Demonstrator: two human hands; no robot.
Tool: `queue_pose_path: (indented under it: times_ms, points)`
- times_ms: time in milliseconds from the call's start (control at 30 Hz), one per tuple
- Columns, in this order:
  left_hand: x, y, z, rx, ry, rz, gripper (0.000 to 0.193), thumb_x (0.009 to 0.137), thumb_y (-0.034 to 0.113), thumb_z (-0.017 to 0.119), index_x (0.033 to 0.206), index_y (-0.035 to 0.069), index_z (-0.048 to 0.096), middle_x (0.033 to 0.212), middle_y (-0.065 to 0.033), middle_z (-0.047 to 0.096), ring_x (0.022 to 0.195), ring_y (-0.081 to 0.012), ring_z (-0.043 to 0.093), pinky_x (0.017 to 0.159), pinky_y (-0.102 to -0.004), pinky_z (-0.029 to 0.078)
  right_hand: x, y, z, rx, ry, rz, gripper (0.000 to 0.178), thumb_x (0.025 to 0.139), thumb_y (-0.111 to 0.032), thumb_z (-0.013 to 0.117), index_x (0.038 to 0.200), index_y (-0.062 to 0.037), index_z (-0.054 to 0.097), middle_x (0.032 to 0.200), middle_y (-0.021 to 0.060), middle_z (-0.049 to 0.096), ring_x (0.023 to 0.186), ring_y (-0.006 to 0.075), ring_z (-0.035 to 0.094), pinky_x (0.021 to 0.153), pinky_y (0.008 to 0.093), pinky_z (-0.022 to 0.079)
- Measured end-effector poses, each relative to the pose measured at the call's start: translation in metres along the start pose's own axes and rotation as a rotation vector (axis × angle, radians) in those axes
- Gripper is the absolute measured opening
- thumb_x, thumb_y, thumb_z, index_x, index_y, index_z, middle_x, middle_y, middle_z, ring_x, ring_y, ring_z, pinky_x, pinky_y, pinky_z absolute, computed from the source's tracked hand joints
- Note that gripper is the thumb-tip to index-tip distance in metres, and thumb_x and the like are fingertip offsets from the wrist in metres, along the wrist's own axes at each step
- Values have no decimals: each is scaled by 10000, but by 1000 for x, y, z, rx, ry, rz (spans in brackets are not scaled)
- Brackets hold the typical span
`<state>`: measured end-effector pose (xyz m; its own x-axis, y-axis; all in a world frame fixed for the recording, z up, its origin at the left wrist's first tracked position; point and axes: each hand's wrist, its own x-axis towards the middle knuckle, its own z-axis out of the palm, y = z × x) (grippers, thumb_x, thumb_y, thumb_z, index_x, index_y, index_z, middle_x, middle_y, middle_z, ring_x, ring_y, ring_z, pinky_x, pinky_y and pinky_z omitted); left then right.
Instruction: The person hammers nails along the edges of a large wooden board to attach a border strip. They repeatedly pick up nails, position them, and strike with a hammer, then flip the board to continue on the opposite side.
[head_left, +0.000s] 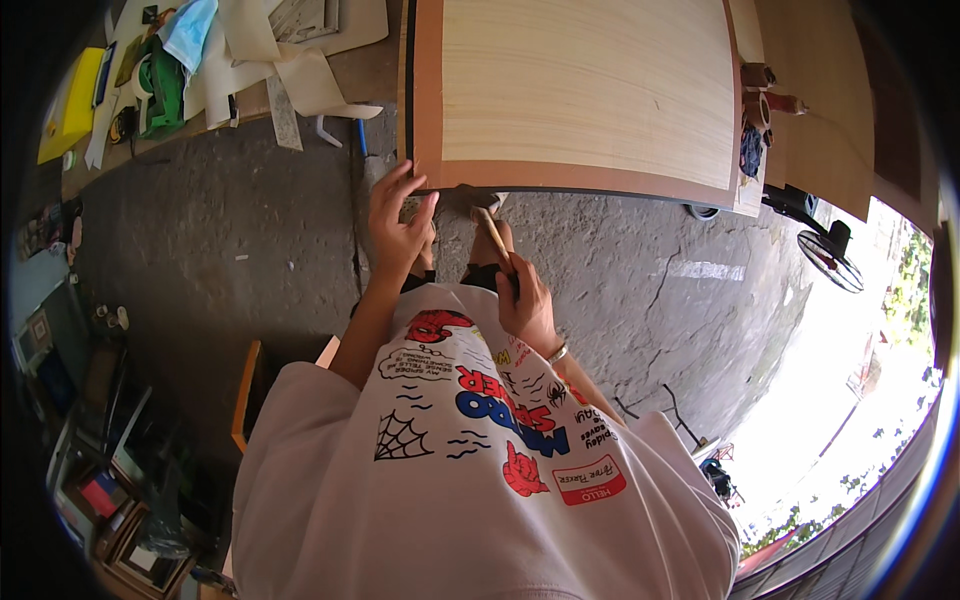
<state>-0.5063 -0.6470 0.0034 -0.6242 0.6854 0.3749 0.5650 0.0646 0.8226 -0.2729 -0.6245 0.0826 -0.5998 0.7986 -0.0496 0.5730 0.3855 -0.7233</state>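
Observation:
A pale wood-grain panel [585, 85] with a brown border and dark edges lies flat in front of me. At its near left corner is my left hand [397, 222], fingers apart, the fingertips on or right beside the edge. My right hand [527, 300] is closed round the light wooden handle of a hammer [490, 230], held in front of my shirt. Its head is up close to the panel's near edge, small and hard to make out against my legs; whether it touches the edge I cannot tell.
On the left, a cluttered worktop [350, 30] holds curled strips, a green tape dispenser [165, 95] and a yellow box [72, 110]. Rolls [757, 108] lie beside the panel's right side. A black fan [830, 258] stands farther right. Frames [130, 540] are stacked lower left.

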Motion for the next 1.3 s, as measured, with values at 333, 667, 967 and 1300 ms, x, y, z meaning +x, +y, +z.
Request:
queue_pose_path:
  times_ms: [333,667,967,1300]
  points:
    - [12,-34,-10,-412,-96,-676,390,990,309,746,1163,-24,638,1073,-96,679,951,-158,654,839,-317,530,-1,-3,11,-47,1,7,390,1005,-87,612,1360,0,474,974,244,713,708,430,714,586,483,578]
    - [40,-54,0,-356,-368,-783,686,860,479,849,1225,-44,597,1079,-104,704,969,-214,692,812,-324,572,9,-12,16,-94,19,-48,416,1002,-82,615,1388,-6,480,1068,235,718,712,402,727,571,461,587]
    - [39,-53,4,-610,-468,-987,469,943,450,769,1179,46,741,993,-27,726,847,-99,672,671,-276,586,12,-10,23,-102,52,-79,396,1003,-71,610,1368,20,488,1097,254,712,735,384,737,574,451,591]
    - [37,-61,7,-584,-446,-894,364,942,403,790,1075,65,775,813,90,622,666,-14,466,560,-217,364,9,-16,26,-31,204,-102,368,1027,-89,583,1382,-17,522,1054,224,735,845,434,742,663,480,605]
